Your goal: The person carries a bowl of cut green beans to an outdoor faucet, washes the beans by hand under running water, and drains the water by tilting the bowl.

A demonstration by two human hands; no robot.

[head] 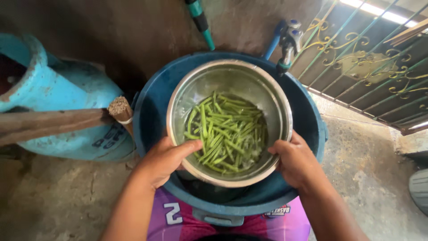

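Note:
A round steel bowl (232,73) holds several cut green beans (225,134) lying in a little water. It sits tilted over the mouth of a dark blue bucket (154,102). My left hand (162,158) grips the bowl's near left rim, thumb over the edge. At the near right rim, my right hand (296,160) holds the bowl the same way. Below the bucket my purple and pink shorts (178,221) show.
A light blue gas cylinder (67,93) lies at the left, with a brown stick and a bundled broom end (120,109) across it. A tap (287,44) with blue pipe and a green hose (200,20) hang above the bucket. An ornate metal gate (370,67) stands at the right on a concrete floor.

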